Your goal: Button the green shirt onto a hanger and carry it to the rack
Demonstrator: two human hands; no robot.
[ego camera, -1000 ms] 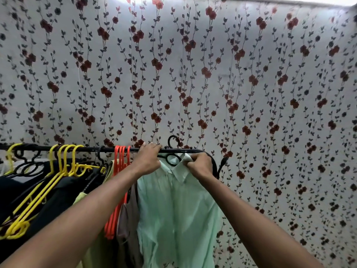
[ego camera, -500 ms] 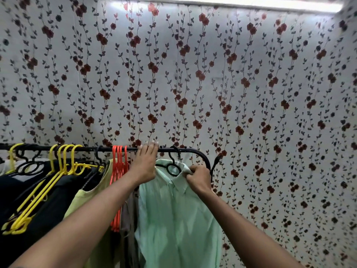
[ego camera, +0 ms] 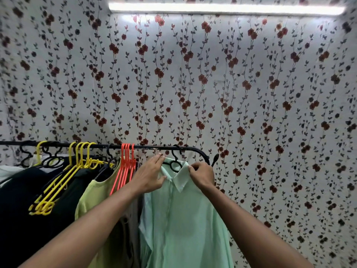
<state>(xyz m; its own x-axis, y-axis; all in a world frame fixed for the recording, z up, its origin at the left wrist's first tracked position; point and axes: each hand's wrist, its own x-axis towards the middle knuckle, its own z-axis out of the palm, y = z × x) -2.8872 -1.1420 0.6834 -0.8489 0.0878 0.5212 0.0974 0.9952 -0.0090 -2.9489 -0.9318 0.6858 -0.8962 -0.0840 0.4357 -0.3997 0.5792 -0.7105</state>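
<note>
Head view: green shirt [ego camera: 185, 219] hangs on a black hanger [ego camera: 174, 164] hooked over the rack [ego camera: 150, 147], between both hands. Left hand [ego camera: 149, 176] lies flat, fingers straight, against the shirt's shoulder. Right hand [ego camera: 201, 175] pinches the collar [ego camera: 180, 179].

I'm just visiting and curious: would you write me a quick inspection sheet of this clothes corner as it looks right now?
Surface: black rack rail, crowded on its left part.
Job's things: green shirt on a black hanger hooked near the rail's right end.
Clutter: yellow hangers, orange hangers, dark garments, a lime top.
Hands: left hand flat against the shirt's shoulder; right hand pinching the collar.
Cables: nothing seen.
Surroundings: floral wallpaper, lit tube light above.
</note>
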